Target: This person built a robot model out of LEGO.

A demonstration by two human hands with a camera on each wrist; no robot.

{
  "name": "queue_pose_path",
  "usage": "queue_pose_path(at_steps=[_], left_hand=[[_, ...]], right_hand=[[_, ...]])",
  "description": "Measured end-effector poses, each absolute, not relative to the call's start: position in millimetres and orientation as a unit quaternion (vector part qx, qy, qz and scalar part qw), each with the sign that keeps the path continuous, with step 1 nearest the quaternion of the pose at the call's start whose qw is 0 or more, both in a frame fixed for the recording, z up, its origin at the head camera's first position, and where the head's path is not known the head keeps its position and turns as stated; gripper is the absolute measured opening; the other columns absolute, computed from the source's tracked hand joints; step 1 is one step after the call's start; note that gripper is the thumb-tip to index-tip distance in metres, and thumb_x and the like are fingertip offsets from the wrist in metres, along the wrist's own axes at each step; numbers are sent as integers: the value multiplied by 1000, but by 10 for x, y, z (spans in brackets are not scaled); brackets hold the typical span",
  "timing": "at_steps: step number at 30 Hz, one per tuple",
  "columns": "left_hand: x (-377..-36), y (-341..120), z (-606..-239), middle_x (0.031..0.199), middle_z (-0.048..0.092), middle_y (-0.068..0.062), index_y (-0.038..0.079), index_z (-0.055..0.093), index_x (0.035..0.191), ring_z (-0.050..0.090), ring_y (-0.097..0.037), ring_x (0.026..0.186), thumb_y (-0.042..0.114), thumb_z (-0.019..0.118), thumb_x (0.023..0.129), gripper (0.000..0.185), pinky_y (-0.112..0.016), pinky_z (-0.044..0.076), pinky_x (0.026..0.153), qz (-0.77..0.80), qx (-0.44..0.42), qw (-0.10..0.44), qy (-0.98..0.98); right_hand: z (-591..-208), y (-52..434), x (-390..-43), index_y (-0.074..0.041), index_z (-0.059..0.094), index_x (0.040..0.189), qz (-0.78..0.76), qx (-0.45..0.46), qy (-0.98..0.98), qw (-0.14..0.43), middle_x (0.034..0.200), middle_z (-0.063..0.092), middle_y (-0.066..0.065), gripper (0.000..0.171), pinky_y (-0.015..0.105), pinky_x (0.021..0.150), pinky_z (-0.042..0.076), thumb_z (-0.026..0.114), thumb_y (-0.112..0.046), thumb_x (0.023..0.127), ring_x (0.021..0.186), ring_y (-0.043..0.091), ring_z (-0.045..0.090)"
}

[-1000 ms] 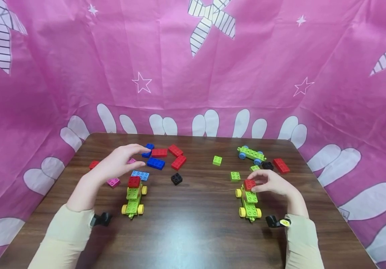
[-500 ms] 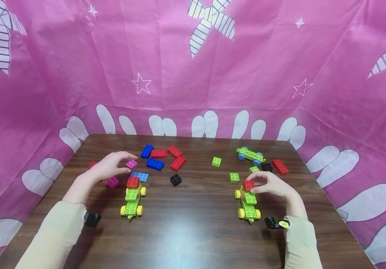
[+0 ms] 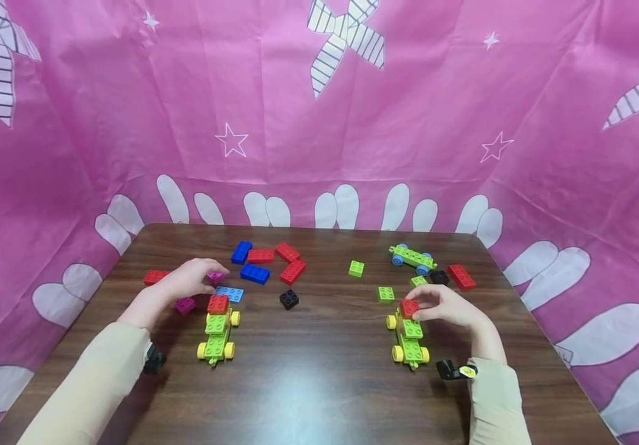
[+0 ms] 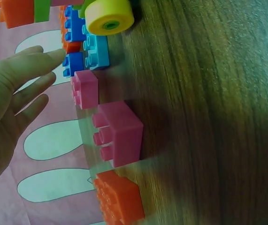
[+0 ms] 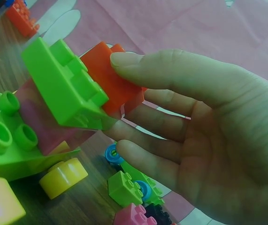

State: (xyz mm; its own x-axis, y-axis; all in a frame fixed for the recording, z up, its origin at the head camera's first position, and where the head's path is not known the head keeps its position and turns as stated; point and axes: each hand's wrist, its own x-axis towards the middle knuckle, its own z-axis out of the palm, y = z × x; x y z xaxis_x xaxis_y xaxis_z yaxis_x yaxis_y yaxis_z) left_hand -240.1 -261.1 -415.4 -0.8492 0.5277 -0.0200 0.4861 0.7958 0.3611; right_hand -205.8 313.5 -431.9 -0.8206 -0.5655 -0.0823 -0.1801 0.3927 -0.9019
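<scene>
— Since the earlier frame, the person's left grip has drawn back from the blue bricks and come down by the magenta brick, while the right grip has stayed put. Does either hold anything?

— Not the left: its fingers stand apart, and whether one grazes the magenta brick on the table is hard to tell. The right one is clamped on the red brick, which tops the stack on the right-hand car.

— How would the magenta brick handle?

— Light and stiff, most likely, being hard plastic that should not dent or break under a pinch. Its walls look smooth, so a slanted hold might slip; thumb and forefinger square across two opposite walls, below the studs, would suit it best.

— Does anything crowd it?

— The light-blue brick lies near, and the left-hand car stands a little closer to the person, so taking hold from above seems safer than from the side.

— And the red brick?

— Much the same stuff, by the look of it. Whether it is fully seated on the green brick beneath cannot be told; studs tend to cling, so a sideways tug could tip the light car
</scene>
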Motion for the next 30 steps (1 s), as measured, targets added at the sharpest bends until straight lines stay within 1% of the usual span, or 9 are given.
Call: queue_pose_path(at_steps=[6, 12, 19, 23, 30], left_hand=[[-2443, -2571, -4212, 116, 68, -20, -3, 67, 118, 62, -38, 112, -3, 76, 79, 40, -52, 51, 94, 172, 268, 91, 943], [-2450, -2537, -4236, 114, 69, -19, -2, 69, 116, 63, -37, 110, -4, 75, 80, 36, -52, 51, 95, 166, 274, 110, 941], [-2451, -2503, -4257, 110, 71, -16, 0, 71, 112, 65, -34, 106, -3, 75, 79, 33, -51, 53, 92, 156, 294, 111, 936], [-2460, -2483, -4260, 109, 72, -15, 0, 72, 111, 65, -34, 105, -3, 76, 79, 32, -50, 53, 92, 149, 302, 108, 936], [-2463, -2453, -4270, 110, 71, -15, 2, 72, 112, 65, -34, 107, -4, 73, 81, 32, -51, 52, 93, 148, 292, 122, 937]], right_hand=[[-4319, 3123, -2045, 4, 59, 116, -491, -227, 818, 194, 101, 68, 0, 35, 28, 79, 58, 71, -9, 86, 95, 8, 67], [-4322, 3120, -2045, 6, 58, 117, -499, -228, 812, 199, 102, 68, 1, 35, 30, 79, 58, 70, -7, 87, 95, 9, 68], [-4316, 3124, -2055, 4, 59, 116, -489, -228, 820, 192, 102, 68, 2, 34, 28, 79, 58, 71, -9, 86, 95, 10, 67], [-4304, 3128, -2053, 1, 61, 114, -472, -230, 833, 176, 102, 68, 2, 33, 26, 79, 57, 72, -11, 86, 94, 9, 66], [-4305, 3134, -2046, -2, 64, 112, -454, -233, 845, 160, 103, 68, 3, 31, 25, 80, 55, 74, -14, 85, 93, 7, 63]])
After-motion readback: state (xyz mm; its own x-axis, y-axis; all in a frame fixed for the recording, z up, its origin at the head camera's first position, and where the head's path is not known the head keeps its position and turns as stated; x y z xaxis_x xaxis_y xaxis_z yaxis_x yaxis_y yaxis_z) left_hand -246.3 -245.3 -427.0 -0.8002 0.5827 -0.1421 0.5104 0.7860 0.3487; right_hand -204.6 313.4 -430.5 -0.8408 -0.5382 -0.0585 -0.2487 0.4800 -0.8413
